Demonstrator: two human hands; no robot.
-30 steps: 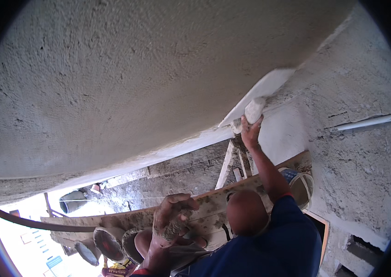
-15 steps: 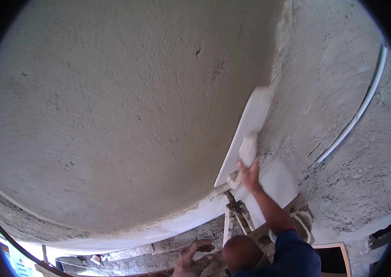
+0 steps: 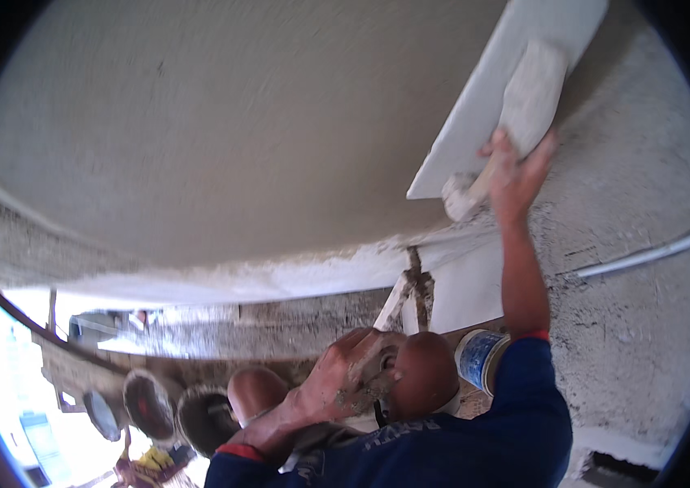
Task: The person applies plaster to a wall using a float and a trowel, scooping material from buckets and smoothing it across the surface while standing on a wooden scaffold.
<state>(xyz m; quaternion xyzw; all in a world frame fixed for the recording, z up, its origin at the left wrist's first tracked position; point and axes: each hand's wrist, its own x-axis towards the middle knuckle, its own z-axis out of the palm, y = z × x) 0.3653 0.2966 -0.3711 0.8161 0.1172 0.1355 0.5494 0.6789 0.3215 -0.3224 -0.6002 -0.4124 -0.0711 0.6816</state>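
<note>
My right hand (image 3: 516,175) is closed round the handle of a long, pale plastering float (image 3: 475,106). The float's blade lies against or close over the smooth grey plaster (image 3: 239,138), near the corner with the rougher wall. Low in the middle, my left hand (image 3: 333,382) is smeared with wet mortar. Its fingers curl loosely, with a gap before the thumb and nothing visible between them. It hovers beside my bent knee (image 3: 425,370); whether they touch, I cannot tell. Beyond it stands a mortar-caked tool or stick (image 3: 420,289), its lower part against pale boards.
A white-and-blue bucket (image 3: 479,362) stands below my right arm. Round basins (image 3: 150,403) line the lower left, near a curved dark rail (image 3: 3,297). A white pipe (image 3: 646,252) runs along the rough right wall (image 3: 630,325). Bright, blurred space shows at far left.
The float in my right hand has moved up and rightward in view. The whole view has shifted, bringing in my left forearm, the basins and more of the bucket. My left hand appears higher.
</note>
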